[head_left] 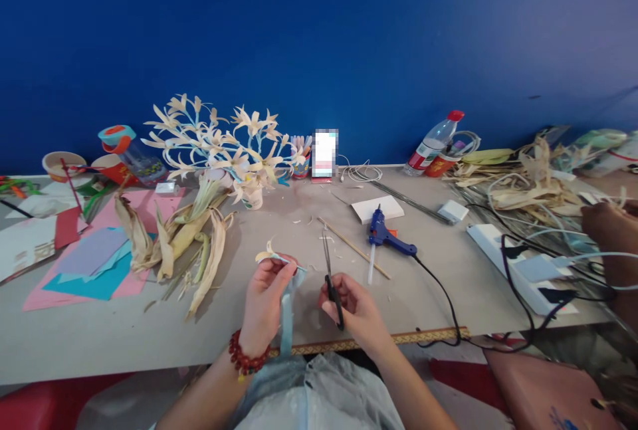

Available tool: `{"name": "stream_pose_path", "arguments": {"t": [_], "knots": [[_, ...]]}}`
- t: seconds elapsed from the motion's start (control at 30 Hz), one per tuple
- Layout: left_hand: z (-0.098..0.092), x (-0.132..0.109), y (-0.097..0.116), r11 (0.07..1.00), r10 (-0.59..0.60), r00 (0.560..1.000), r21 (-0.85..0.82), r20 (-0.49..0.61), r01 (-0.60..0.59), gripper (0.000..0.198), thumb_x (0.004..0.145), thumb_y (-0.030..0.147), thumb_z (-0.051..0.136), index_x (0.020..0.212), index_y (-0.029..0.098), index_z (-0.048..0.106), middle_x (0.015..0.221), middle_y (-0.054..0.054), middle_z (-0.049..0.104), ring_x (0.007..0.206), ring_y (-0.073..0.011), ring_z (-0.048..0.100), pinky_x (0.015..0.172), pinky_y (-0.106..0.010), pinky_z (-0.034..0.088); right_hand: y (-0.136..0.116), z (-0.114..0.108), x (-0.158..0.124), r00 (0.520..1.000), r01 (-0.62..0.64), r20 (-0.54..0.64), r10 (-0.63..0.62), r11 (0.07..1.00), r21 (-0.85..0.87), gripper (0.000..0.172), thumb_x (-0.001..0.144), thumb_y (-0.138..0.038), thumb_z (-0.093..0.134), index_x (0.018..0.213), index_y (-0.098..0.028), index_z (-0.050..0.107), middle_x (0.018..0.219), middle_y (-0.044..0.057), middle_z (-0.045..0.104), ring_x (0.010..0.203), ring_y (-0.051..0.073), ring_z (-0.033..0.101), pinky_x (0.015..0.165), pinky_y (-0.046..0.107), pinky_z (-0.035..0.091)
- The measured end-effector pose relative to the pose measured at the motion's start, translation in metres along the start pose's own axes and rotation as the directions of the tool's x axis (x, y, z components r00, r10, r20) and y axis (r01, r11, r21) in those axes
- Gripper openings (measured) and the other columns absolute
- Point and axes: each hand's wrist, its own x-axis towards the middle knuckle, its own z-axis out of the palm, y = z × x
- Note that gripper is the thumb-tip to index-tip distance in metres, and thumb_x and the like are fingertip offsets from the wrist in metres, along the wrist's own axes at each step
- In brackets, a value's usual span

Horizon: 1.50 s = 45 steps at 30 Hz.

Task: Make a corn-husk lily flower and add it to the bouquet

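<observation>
Near the table's front edge, my left hand (269, 290) pinches the thin stem of a small pale husk flower (265, 254), which points to the left. A light blue strip (286, 317) hangs down from the same fingers. To the right, my right hand (353, 304) holds black-handled scissors (327, 264) by the handles, blades pointing up and away from me. The scissors do not touch the flower or strip. Beyond my hands a blue glue gun (386, 234) lies beside a thin wooden stick (353, 247).
A cup of husk flowers (249, 194) stands at the back left, near dried husks (192, 237) and coloured paper (90, 264). At right are a bottle (431, 144), a power strip (503, 264) with cables, and another person's hand (608, 224).
</observation>
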Motion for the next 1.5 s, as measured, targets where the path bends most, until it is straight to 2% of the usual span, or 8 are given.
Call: {"name": "stream_pose_path", "arguments": {"t": [0.1,0.23,0.33,0.47,0.67,0.87,1.37,1.5], "knots": [[0.001,0.001,0.002,0.996,-0.067,0.996,0.068,0.062,0.062,0.015,0.071,0.027,0.078,0.077,0.016,0.068,0.079,-0.001,0.068,0.073,-0.0108,0.06,0.071,-0.022,0.047,-0.01,-0.001,0.005,1.0,-0.009,0.007,0.008,1.0,0.017,0.046,0.067,-0.055,0.078,0.081,-0.02,0.053,0.076,0.001,0.064,0.061,0.012,0.054,0.053,0.022,0.041],[-0.001,0.005,0.007,0.984,-0.13,0.988,0.135,0.086,0.118,0.018,0.07,0.029,0.078,0.075,0.015,0.068,0.075,-0.001,0.065,0.068,-0.0105,0.058,0.067,-0.022,0.047,-0.013,-0.008,0.005,0.98,-0.133,0.145,0.136,0.991,-0.03,0.05,0.077,-0.067,0.061,0.081,-0.018,0.055,0.067,0.002,0.065,0.043,0.007,0.038,0.041,0.02,0.025],[-0.006,0.01,0.011,0.974,-0.147,0.983,0.188,0.112,0.124,0.018,0.071,0.031,0.077,0.074,0.015,0.067,0.07,0.0,0.063,0.064,-0.0103,0.058,0.064,-0.022,0.047,-0.012,-0.02,-0.002,0.943,-0.199,0.243,0.226,0.971,-0.132,0.051,0.074,-0.068,0.063,0.08,-0.018,0.055,0.061,0.0,0.064,0.044,0.008,0.038,0.042,0.019,0.026],[-0.011,0.014,0.011,0.961,-0.209,0.964,0.218,0.166,0.171,0.019,0.074,0.032,0.075,0.074,0.016,0.065,0.067,0.001,0.062,0.061,-0.0102,0.058,0.061,-0.022,0.048,-0.012,-0.034,-0.013,0.914,-0.273,0.261,0.311,0.946,-0.173,0.051,0.073,-0.068,0.064,0.081,-0.018,0.053,0.062,-0.001,0.063,0.042,0.006,0.037,0.04,0.018,0.026],[-0.012,0.013,0.01,0.905,-0.412,0.869,0.23,0.273,0.357,0.021,0.081,0.038,0.068,0.078,0.019,0.058,0.066,0.002,0.061,0.051,-0.0113,0.059,0.051,-0.024,0.049,-0.003,-0.036,-0.032,0.886,-0.378,0.248,0.393,0.92,-0.106,0.054,0.074,-0.069,0.062,0.079,-0.017,0.052,0.059,0.001,0.065,0.034,0.003,0.034,0.032,0.016,0.022],[-0.018,0.007,0.005,0.834,-0.545,0.76,0.329,0.354,0.444,0.022,0.077,0.033,0.072,0.086,0.017,0.061,0.072,0.0,0.06,0.059,-0.0105,0.06,0.06,-0.024,0.05,0.025,-0.027,-0.057,0.831,-0.51,0.255,0.494,0.86,-0.006,0.055,0.077,-0.07,0.057,0.082,-0.015,0.054,0.056,0.001,0.065,0.029,0.003,0.036,0.029,0.015,0.019],[-0.018,-0.002,-0.005,0.782,-0.578,0.761,0.469,0.294,0.412,0.022,0.073,0.023,0.069,0.085,0.017,0.052,0.075,0.002,0.057,0.059,-0.011,0.059,0.057,-0.027,0.05,0.036,-0.005,-0.064,0.841,-0.518,0.21,0.498,0.854,0.049,0.06,0.071,-0.075,0.059,0.08,-0.016,0.05,0.055,-0.002,0.063,0.028,0.002,0.036,0.028,0.013,0.02],[-0.016,-0.005,-0.004,0.772,-0.587,0.761,0.477,0.278,0.421,0.035,0.071,0.02,0.069,0.101,0.019,0.049,0.074,0.004,0.058,0.057,-0.0116,0.06,0.057,-0.028,0.05,0.036,-0.004,-0.064,0.838,-0.524,0.209,0.505,0.85,0.05,0.06,0.071,-0.075,0.06,0.079,-0.017,0.05,0.054,-0.003,0.061,0.028,0.002,0.036,0.029,0.014,0.021]]}}
